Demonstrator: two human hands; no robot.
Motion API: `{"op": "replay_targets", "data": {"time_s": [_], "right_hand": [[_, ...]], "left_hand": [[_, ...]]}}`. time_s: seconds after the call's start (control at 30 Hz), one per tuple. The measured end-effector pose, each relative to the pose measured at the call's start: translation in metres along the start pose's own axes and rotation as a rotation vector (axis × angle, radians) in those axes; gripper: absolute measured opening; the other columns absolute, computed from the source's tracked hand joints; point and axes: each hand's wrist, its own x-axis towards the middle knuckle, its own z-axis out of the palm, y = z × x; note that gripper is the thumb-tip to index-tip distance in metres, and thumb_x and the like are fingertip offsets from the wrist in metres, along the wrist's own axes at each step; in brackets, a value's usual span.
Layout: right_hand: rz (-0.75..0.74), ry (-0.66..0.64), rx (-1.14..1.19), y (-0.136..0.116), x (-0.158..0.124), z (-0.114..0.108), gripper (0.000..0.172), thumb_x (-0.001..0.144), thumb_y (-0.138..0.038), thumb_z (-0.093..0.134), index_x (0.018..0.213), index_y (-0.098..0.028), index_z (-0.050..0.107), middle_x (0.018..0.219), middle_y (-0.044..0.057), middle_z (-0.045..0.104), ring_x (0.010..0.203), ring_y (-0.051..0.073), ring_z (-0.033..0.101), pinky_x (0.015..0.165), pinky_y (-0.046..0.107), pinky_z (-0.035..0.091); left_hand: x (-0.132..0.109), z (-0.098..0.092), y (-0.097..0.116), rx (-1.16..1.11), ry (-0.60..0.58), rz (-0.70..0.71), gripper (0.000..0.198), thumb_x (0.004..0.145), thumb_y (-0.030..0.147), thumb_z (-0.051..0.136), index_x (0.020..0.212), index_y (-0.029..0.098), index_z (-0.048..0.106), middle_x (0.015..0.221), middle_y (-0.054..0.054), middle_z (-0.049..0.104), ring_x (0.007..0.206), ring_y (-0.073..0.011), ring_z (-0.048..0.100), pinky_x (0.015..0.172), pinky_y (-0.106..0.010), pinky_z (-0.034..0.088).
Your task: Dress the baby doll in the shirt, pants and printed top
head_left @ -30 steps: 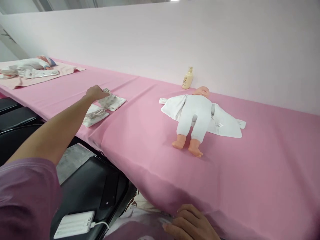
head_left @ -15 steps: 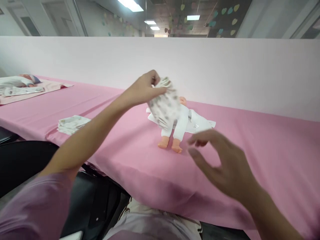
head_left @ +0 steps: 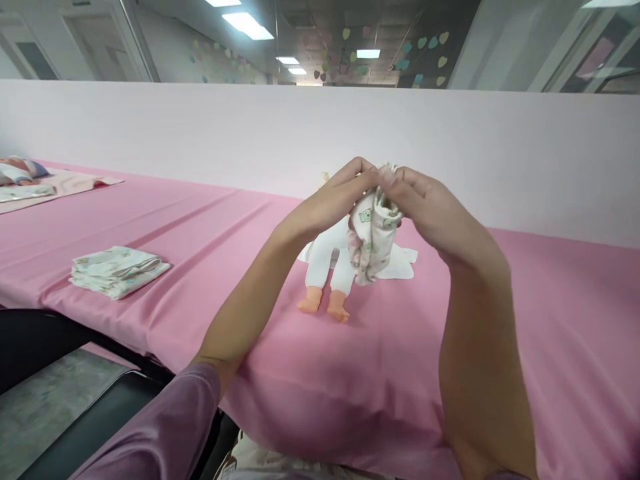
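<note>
My left hand (head_left: pixel 336 197) and my right hand (head_left: pixel 425 207) meet in the air, both pinching the top of a small patterned baby garment (head_left: pixel 371 233) that hangs bunched between them. Right behind it a baby doll (head_left: pixel 326 273) in white trousers lies on a white cloth (head_left: pixel 400 261) on the pink table (head_left: pixel 525 320), its bare feet pointing toward me. The garment and my hands hide the doll's upper body and head.
A second folded patterned garment (head_left: pixel 118 269) lies on the table at the left. Far left, another doll (head_left: pixel 20 175) rests on a pale pink cloth (head_left: pixel 70 185). A white partition wall (head_left: pixel 200 133) runs behind the table. A black chair (head_left: pixel 75 413) stands below the table edge.
My left hand lifted the patterned garment off the left pile and carried it over the doll. My right hand rose from the table edge and took hold of the garment too.
</note>
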Motion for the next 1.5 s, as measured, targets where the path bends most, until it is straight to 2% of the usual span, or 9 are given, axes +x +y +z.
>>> {"op": "replay_targets", "data": {"time_s": [0.1, 0.2, 0.3, 0.43, 0.7, 0.97, 1.13, 1.3, 1.5], "right_hand": [[0.117, -0.104, 0.055, 0.019, 0.005, 0.002, 0.049, 0.094, -0.063, 0.077, 0.080, -0.024, 0.050, 0.076, 0.000, 0.057, 0.072, 0.016, 0.056, 0.064, 0.029, 0.051], [0.207, -0.131, 0.119, 0.034, 0.008, 0.000, 0.039, 0.094, -0.050, 0.080, 0.087, -0.024, 0.051, 0.083, 0.000, 0.062, 0.075, 0.016, 0.060, 0.068, 0.029, 0.052], [0.239, -0.075, 0.165, 0.043, 0.010, -0.002, 0.026, 0.095, -0.037, 0.076, 0.104, -0.027, 0.054, 0.084, -0.003, 0.064, 0.075, 0.016, 0.062, 0.072, 0.031, 0.056], [0.167, 0.015, 0.144, 0.047, 0.012, 0.001, 0.037, 0.094, -0.029, 0.069, 0.126, -0.033, 0.051, 0.081, -0.006, 0.060, 0.073, 0.016, 0.063, 0.073, 0.033, 0.059], [0.018, 0.219, 0.003, 0.046, 0.012, 0.006, 0.020, 0.100, -0.034, 0.061, 0.119, -0.031, 0.057, 0.083, -0.002, 0.055, 0.076, 0.017, 0.062, 0.072, 0.033, 0.056], [-0.003, 0.344, 0.032, 0.037, 0.010, 0.007, 0.012, 0.099, -0.028, 0.059, 0.111, -0.028, 0.058, 0.086, -0.001, 0.052, 0.082, 0.017, 0.062, 0.075, 0.032, 0.054], [0.038, 0.386, 0.063, 0.030, 0.008, 0.007, 0.012, 0.099, -0.031, 0.061, 0.110, -0.029, 0.055, 0.089, -0.001, 0.054, 0.084, 0.018, 0.063, 0.077, 0.033, 0.054], [0.039, 0.402, 0.124, 0.030, 0.007, 0.012, 0.016, 0.099, -0.037, 0.065, 0.109, -0.029, 0.054, 0.088, -0.002, 0.057, 0.078, 0.016, 0.062, 0.075, 0.031, 0.054], [0.090, 0.379, 0.237, 0.026, 0.005, 0.019, 0.016, 0.099, -0.039, 0.067, 0.109, -0.031, 0.058, 0.086, -0.003, 0.060, 0.073, 0.016, 0.063, 0.070, 0.030, 0.055]], "left_hand": [[0.006, -0.004, -0.016, -0.012, -0.059, -0.025, 0.027, 0.110, 0.047, 0.054, 0.099, 0.022, 0.053, 0.092, -0.003, 0.064, 0.092, -0.0203, 0.071, 0.081, -0.037, 0.057], [0.011, -0.009, -0.025, -0.011, -0.083, -0.031, 0.019, 0.108, 0.039, 0.056, 0.101, 0.023, 0.053, 0.086, -0.002, 0.062, 0.081, -0.0177, 0.067, 0.077, -0.035, 0.055], [0.011, -0.014, -0.028, 0.007, -0.053, -0.034, 0.012, 0.104, 0.033, 0.060, 0.107, 0.024, 0.052, 0.081, 0.000, 0.059, 0.072, -0.0153, 0.063, 0.074, -0.034, 0.054], [0.004, -0.023, -0.026, 0.086, 0.005, -0.005, 0.025, 0.100, 0.026, 0.062, 0.123, 0.028, 0.053, 0.082, 0.003, 0.058, 0.070, -0.0149, 0.063, 0.075, -0.034, 0.053], [-0.003, -0.038, -0.018, 0.331, 0.055, 0.039, 0.012, 0.096, 0.028, 0.062, 0.103, 0.022, 0.070, 0.106, -0.007, 0.072, 0.102, -0.0250, 0.065, 0.089, -0.040, 0.053], [-0.008, -0.036, -0.013, 0.391, 0.022, 0.026, 0.026, 0.102, 0.040, 0.053, 0.104, 0.022, 0.072, 0.113, -0.008, 0.072, 0.104, -0.0271, 0.066, 0.091, -0.042, 0.053], [-0.009, -0.035, -0.016, 0.410, -0.006, 0.044, 0.044, 0.102, 0.064, 0.054, 0.100, 0.023, 0.070, 0.109, -0.009, 0.070, 0.108, -0.0301, 0.065, 0.093, -0.043, 0.053], [-0.008, -0.028, -0.017, 0.500, -0.004, 0.141, 0.053, 0.085, 0.072, 0.076, 0.113, 0.027, 0.068, 0.131, -0.010, 0.062, 0.134, -0.0371, 0.052, 0.109, -0.050, 0.049], [0.004, -0.014, -0.025, 0.180, -0.075, 0.215, 0.066, 0.083, 0.053, 0.084, 0.139, 0.031, 0.056, 0.148, -0.009, 0.060, 0.133, -0.0326, 0.058, 0.111, -0.048, 0.048]]}}
